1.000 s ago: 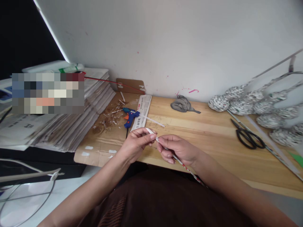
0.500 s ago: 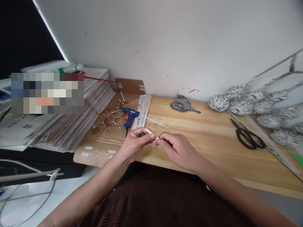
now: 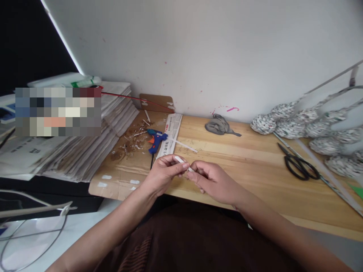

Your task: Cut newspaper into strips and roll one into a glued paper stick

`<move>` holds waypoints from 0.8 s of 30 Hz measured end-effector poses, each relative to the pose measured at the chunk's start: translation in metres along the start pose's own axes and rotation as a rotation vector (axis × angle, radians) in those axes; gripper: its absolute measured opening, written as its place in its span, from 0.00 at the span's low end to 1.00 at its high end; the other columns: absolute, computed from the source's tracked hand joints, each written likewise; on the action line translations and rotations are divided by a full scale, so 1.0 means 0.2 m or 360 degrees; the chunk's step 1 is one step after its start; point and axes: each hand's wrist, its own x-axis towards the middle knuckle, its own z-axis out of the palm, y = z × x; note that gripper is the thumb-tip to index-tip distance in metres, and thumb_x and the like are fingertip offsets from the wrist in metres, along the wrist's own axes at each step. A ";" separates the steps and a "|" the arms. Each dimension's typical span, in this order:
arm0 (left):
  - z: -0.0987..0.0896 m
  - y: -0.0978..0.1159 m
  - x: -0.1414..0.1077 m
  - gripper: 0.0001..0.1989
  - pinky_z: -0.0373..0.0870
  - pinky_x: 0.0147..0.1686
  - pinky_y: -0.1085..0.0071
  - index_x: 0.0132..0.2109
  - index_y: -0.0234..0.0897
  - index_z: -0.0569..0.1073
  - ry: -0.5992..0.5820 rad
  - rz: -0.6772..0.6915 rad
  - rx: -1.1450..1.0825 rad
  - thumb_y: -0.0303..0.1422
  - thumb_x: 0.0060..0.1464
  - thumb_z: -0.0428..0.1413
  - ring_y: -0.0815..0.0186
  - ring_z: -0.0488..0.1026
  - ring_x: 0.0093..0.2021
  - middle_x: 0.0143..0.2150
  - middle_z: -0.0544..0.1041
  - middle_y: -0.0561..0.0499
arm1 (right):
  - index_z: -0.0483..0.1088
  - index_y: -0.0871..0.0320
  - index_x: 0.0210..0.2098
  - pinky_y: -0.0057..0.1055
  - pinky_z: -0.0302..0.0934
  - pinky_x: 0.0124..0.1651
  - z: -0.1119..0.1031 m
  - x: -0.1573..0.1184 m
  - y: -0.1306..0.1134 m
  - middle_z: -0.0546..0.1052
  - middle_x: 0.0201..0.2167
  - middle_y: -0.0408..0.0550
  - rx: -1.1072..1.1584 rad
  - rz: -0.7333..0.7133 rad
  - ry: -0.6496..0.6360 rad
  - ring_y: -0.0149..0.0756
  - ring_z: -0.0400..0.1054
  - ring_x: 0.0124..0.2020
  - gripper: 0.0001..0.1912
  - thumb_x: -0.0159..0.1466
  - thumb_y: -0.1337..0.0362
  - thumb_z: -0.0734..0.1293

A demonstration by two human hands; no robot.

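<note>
A small white strip [image 3: 178, 159], perhaps rolled paper, lies between my two hands above the front part of the table. My left hand [image 3: 167, 172] pinches its middle between thumb and fingers, with one end jutting up to the left. At the strip's other end, the thumb and fingers of my right hand [image 3: 211, 179] are closed on it. Both hands almost touch each other. Just beyond my left hand lies a blue glue gun [image 3: 155, 139], with a pale glue stick [image 3: 184, 144] poking out of its back.
Stacked newspapers [image 3: 113, 117] rise at the left. Cardboard [image 3: 119, 189] with brown stains and scraps covers the table's left part, beside folded newspaper [image 3: 174, 124]. A grey cloth [image 3: 218, 124] lies near the wall. Black-handled scissors [image 3: 300, 166] and woven paper shapes [image 3: 263, 124] are at the right.
My right hand has shifted slightly to the right and turned a little, showing more of the strip between the hands. My left hand keeps its pinch.
</note>
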 end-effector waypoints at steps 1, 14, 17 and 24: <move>0.00 0.00 0.00 0.11 0.64 0.25 0.78 0.26 0.32 0.77 0.0005 0.0011 0.0019 0.32 0.40 0.71 0.75 0.68 0.24 0.24 0.75 0.53 | 0.69 0.58 0.37 0.29 0.57 0.31 0.00 0.00 -0.01 0.70 0.26 0.42 -0.0229 -0.0078 0.0087 0.30 0.64 0.27 0.16 0.70 0.52 0.59; 0.00 -0.02 0.00 0.11 0.63 0.25 0.77 0.25 0.33 0.77 -0.0013 0.0033 0.0070 0.32 0.40 0.71 0.75 0.66 0.22 0.22 0.74 0.54 | 0.68 0.57 0.36 0.28 0.59 0.29 0.02 -0.02 0.00 0.67 0.21 0.40 -0.0065 0.0018 -0.0022 0.28 0.63 0.22 0.19 0.73 0.52 0.54; 0.00 -0.03 0.00 0.11 0.63 0.25 0.77 0.25 0.33 0.78 0.0014 0.0019 0.0041 0.33 0.39 0.72 0.75 0.66 0.23 0.23 0.74 0.54 | 0.66 0.58 0.35 0.26 0.57 0.25 0.01 -0.01 0.03 0.64 0.18 0.36 0.0319 0.0090 -0.0139 0.26 0.60 0.18 0.21 0.71 0.48 0.55; -0.01 -0.04 0.00 0.11 0.64 0.25 0.77 0.30 0.33 0.81 -0.0082 -0.0009 -0.0064 0.33 0.38 0.72 0.74 0.70 0.25 0.29 0.78 0.51 | 0.65 0.58 0.31 0.24 0.54 0.21 0.01 0.02 0.09 0.56 0.15 0.31 0.1003 0.0229 -0.0395 0.24 0.53 0.14 0.20 0.68 0.47 0.61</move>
